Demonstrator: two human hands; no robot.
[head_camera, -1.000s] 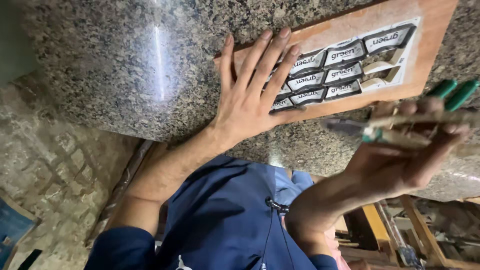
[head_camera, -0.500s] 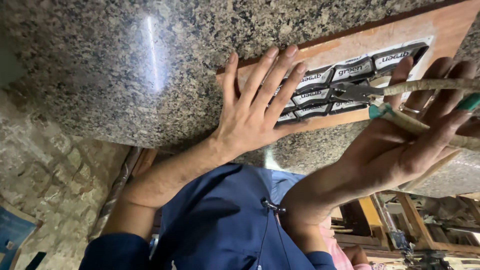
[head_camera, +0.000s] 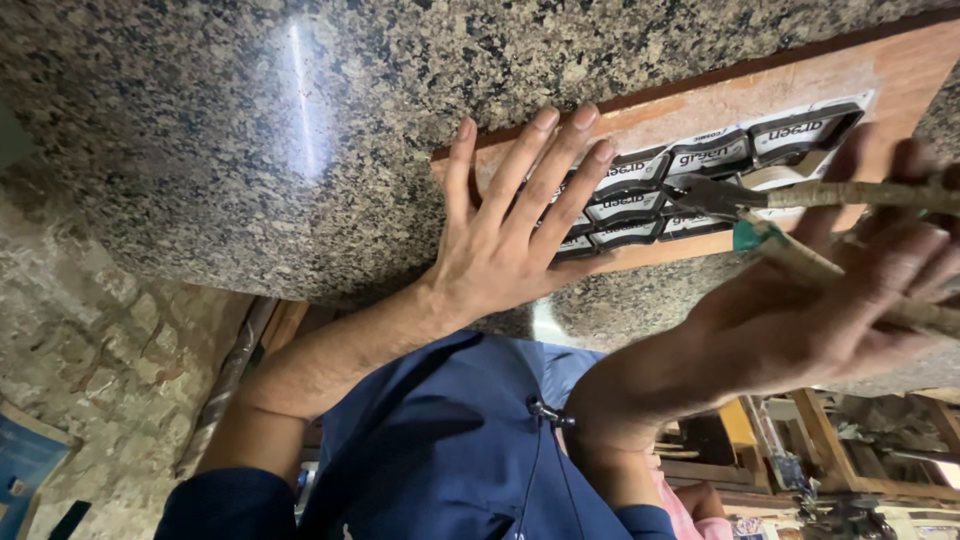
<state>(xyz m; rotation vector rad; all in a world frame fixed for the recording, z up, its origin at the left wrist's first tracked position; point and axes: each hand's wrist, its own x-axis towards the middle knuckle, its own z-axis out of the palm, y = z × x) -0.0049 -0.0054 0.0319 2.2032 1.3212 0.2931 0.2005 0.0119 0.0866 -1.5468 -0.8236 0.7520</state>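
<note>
Left hand flat, open, on wooden board.
Right hand grips pliers; tips at board's switch plate.

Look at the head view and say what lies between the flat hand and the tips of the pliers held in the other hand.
In the head view, dark labelled switch plates set in a wooden board lie between the left hand and the pliers that the right hand holds.

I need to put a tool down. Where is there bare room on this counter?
The granite left of the left hand is bare. It is crowded at the board, where the switches, the pliers and the right hand meet.
</note>
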